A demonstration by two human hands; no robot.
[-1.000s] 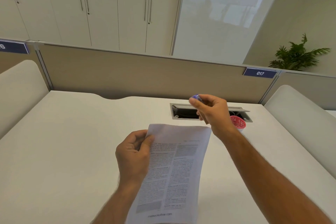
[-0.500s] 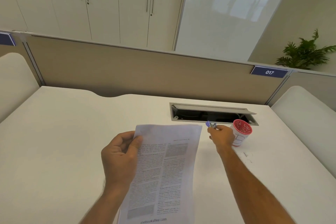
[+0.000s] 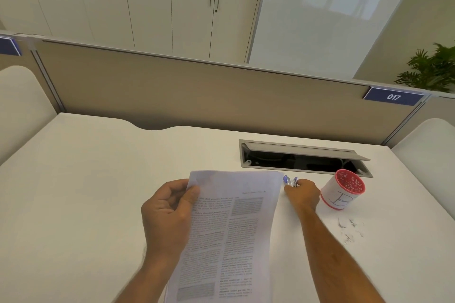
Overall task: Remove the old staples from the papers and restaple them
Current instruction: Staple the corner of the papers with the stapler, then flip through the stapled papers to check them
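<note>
My left hand grips a bundle of printed papers by its upper left edge and holds it over the white desk. The sheets bend slightly and show two columns of text. My right hand is low on the desk just right of the papers' top right corner, its fingers curled round a small blue and silver tool that looks like a staple remover. Only the tool's tip shows past the fingers.
A red-rimmed white cup holding small bits stands right of my right hand. Loose bent staples lie on the desk in front of it. An open cable tray sits behind. A beige partition closes the desk's far edge.
My right hand, holding the small tool, came down from above the papers to the desk beside the cup. My left hand kept its grip on the papers.
</note>
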